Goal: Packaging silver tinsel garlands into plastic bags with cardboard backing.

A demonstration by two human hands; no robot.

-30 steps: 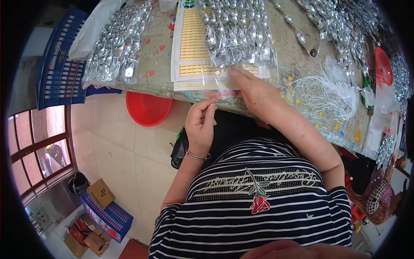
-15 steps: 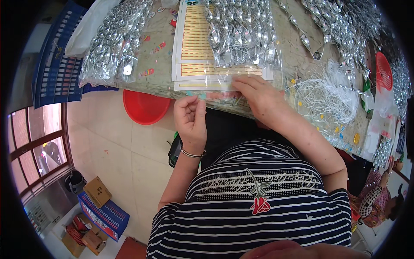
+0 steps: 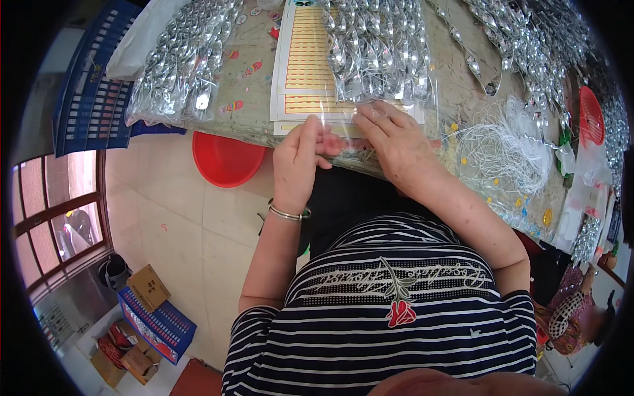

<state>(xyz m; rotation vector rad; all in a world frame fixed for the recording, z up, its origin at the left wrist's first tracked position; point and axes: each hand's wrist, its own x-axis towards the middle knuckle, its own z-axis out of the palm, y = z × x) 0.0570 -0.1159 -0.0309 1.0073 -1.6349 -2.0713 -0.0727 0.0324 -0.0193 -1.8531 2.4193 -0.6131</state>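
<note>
Left fingers: the left hand pinches the near edge of the clear plastic bag, thumb and fingertips pressed together on the film.
Right fingers: the right hand lies flat on the same edge, fingers spread a little and pressing down, not curled round anything.
Bag position: at the front rim of the desk, its near edge just over the rim, on top of a yellow-lined paper sheet.
Bag axis: long axis runs away from the person, mouth toward the hands, the silvery pieces filling the far part.
Desk edge: bends from upper left to lower right, directly under both hands.
Open room: bare tiled floor to the left, with a red basin under the rim.
Crowded sides: another silvery bundle left; tangled white string right, near the right wrist.
</note>
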